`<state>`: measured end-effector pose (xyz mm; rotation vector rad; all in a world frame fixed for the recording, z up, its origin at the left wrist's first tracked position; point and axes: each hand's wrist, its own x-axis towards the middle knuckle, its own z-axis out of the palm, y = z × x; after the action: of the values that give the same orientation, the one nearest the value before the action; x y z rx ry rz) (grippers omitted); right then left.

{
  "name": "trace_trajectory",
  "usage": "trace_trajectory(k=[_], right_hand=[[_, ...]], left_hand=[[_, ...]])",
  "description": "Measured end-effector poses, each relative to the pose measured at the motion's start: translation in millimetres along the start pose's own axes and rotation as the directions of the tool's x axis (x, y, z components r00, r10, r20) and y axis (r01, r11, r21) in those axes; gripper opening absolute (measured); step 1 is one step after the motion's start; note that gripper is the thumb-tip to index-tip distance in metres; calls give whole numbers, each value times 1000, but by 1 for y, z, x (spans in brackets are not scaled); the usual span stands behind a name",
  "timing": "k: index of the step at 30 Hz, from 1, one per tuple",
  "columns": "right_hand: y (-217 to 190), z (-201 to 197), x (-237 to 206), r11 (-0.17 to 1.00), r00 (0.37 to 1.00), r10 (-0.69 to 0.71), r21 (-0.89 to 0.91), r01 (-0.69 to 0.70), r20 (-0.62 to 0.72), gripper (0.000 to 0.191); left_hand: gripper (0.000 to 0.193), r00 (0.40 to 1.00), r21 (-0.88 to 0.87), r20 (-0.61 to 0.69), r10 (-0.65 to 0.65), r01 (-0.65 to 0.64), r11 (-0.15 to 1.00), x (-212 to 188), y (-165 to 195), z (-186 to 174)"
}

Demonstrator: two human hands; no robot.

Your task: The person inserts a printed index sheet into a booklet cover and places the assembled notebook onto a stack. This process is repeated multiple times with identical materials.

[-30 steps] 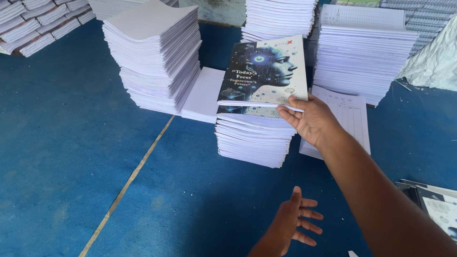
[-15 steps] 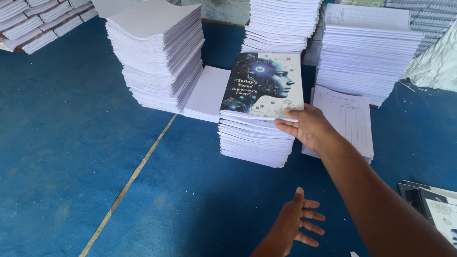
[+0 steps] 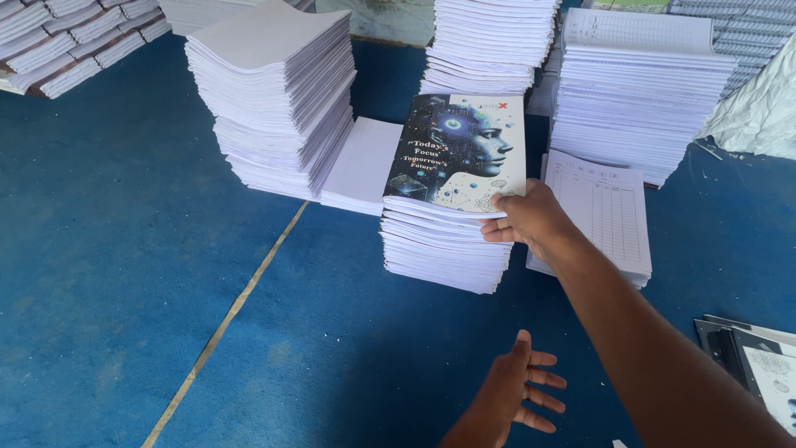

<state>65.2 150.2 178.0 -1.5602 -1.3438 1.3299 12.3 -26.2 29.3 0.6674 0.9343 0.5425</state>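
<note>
We see the right hand (image 3: 531, 220) pinching the near right corner of a printed cover (image 3: 456, 149), thumb on top, fingers tucked under the edge. The grip is narrow, closed on that sheet. The cover lies flat on top of the middle paper stack (image 3: 444, 249), stretching up and to the left from the grip; its long axis runs away from us, roughly in line with the forearm. It shows a dark blue picture of a head in profile on a pale ground.

The left hand (image 3: 514, 394) hovers low, near to us and below the right hand, fingers spread wide and holding nothing. It is well apart from the cover, so the right hand is clearly the nearer one.

Just right of the grip lies a low pile of ruled sheets (image 3: 605, 207), touching or nearly touching the middle stack. Behind that stands a tall stack (image 3: 638, 99). Left of the cover is a thin white pile (image 3: 361, 166), then a taller leaning stack (image 3: 274, 99). Another stack (image 3: 489, 41) stands beyond the cover. All sit on a blue floor (image 3: 124, 249) with a yellow line (image 3: 224, 323). Nothing blocks the cover from above or on our side.
</note>
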Motion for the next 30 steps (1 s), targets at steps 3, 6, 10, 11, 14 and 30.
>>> trace_trajectory(k=[3,6,10,11,14,30], right_hand=[[1,-1,3,997,1000,16,-75,-16,-1,40],[0,-5,3,995,1000,-10,-96,13,28,38],[-2,-2,-1,887,996,12,-459,-51,-86,39],[-3,-1,-3,835,993,10,-545,-73,-119,40],[-8,3,-7,721,982,15,-679,-140,-186,44],[10,8,-32,618,905,-324,-786,-17,-275,76]], left_hand=[[85,1000,-3,19,8,-8,1000,-3,0,-2],[85,1000,-20,29,10,-9,1000,-2,1,-2],[85,1000,-4,24,0,0,1000,-3,0,-2],[84,1000,-2,21,2,-2,1000,-4,0,-2],[83,1000,6,11,-8,8,1000,-5,0,-3],[60,993,-30,-120,-7,4,1000,5,-8,-9]])
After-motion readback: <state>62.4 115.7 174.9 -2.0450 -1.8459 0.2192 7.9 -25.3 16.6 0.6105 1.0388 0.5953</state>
